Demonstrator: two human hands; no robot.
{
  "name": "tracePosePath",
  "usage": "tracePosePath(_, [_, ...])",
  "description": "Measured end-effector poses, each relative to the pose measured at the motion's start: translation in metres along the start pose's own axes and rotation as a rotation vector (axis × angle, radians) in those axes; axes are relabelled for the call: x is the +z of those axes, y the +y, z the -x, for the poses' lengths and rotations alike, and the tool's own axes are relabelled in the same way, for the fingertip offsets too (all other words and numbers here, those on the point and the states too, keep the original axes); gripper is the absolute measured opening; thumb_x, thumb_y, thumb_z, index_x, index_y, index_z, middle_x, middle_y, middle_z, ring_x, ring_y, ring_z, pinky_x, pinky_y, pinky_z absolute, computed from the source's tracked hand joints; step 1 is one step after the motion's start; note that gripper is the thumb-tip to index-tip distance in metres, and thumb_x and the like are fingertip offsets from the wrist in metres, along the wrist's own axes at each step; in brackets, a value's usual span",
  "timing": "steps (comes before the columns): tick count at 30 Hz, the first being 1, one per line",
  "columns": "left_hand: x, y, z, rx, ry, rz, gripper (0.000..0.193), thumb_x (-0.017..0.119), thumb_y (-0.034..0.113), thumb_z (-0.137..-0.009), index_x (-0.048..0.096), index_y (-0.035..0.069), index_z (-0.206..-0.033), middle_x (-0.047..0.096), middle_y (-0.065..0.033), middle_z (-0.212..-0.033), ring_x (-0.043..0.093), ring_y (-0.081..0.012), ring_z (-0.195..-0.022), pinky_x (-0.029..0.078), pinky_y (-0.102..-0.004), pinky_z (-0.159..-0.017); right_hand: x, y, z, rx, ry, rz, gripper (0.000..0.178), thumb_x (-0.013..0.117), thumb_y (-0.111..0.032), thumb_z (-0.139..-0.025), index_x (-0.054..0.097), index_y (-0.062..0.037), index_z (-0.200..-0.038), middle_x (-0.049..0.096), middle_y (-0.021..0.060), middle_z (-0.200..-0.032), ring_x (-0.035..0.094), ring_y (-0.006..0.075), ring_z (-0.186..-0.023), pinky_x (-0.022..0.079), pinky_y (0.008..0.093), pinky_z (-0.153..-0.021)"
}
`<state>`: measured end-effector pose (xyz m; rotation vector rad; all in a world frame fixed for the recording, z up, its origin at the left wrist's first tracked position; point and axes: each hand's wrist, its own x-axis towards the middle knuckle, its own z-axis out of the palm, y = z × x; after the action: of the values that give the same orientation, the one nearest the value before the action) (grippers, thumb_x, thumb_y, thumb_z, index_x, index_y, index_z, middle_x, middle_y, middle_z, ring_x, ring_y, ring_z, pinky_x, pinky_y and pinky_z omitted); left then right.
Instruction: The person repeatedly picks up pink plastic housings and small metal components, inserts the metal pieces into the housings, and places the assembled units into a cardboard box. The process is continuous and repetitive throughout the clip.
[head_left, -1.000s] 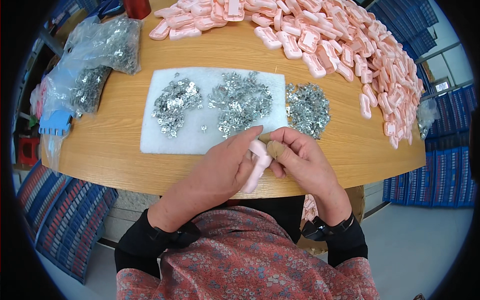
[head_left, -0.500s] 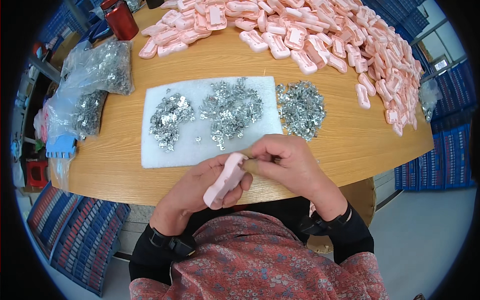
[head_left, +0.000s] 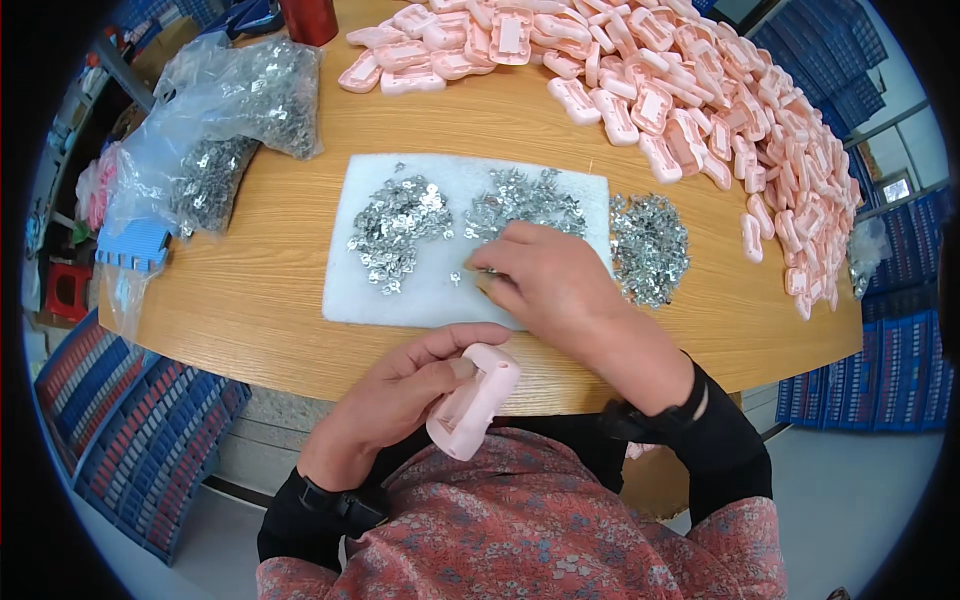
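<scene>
My left hand (head_left: 405, 390) grips a pale pink plastic shell (head_left: 472, 408), a hollow oblong housing with rounded ends, tilted over the table's near edge. The thumb presses on the shell near its upper end. Over a white foam sheet (head_left: 400, 310) my right hand (head_left: 545, 280) reaches in, thumb and fingertips drawn close together. Whether a small part sits between them is too fine to make out. Just beyond that hand lies a heap of small silvery metal clips (head_left: 530, 195), partly covered by it. Another clip heap (head_left: 400, 225) is on the foam's left side, and a single clip (head_left: 455, 279) lies near my right fingertips.
A third heap of clips (head_left: 650, 245) rests on the wooden table (head_left: 740, 330) right of the foam. Pink shells (head_left: 690, 90) pile up along the far and right sides. Clear bags of clips (head_left: 265, 95), a blue pad (head_left: 133, 243) and a red canister (head_left: 310, 20) stand left.
My right hand has left the pink shell and moved to the clips on the foam. My left hand has lowered the shell slightly and turned its hollow side into view. The view has shifted.
</scene>
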<state>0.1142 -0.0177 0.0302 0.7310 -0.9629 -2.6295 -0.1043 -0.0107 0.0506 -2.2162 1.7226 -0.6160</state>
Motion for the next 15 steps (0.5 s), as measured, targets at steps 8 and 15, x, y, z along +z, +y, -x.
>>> tracePosePath(8, [-0.036,-0.001,0.007,0.170,-0.050,0.251,0.041,0.048,0.014,-0.102,0.048,0.000,-0.140,0.065,-0.0071,-0.113,0.064,-0.0103,-0.091,0.053,-0.0249,-0.078,0.014,-0.006,-0.027,-0.106,-0.122,0.230,0.013,0.069,-0.013,-0.079,0.068,-0.0092,-0.091,0.062,0.0055,-0.088,0.058,0.0272,-0.094,0.040,0.0419,-0.086])
tracePosePath(15, [-0.020,0.001,0.002,0.261,0.264,0.168,0.043,0.061,0.006,-0.095,0.052,-0.001,-0.136,0.066,-0.0086,-0.115,0.066,-0.0130,-0.096,0.055,-0.0284,-0.082,-0.020,-0.012,-0.003,0.205,-0.070,-0.363,0.011,0.069,-0.010,-0.083,0.064,-0.0051,-0.091,0.057,0.0032,-0.082,0.054,0.0138,-0.077,0.044,0.0287,-0.074])
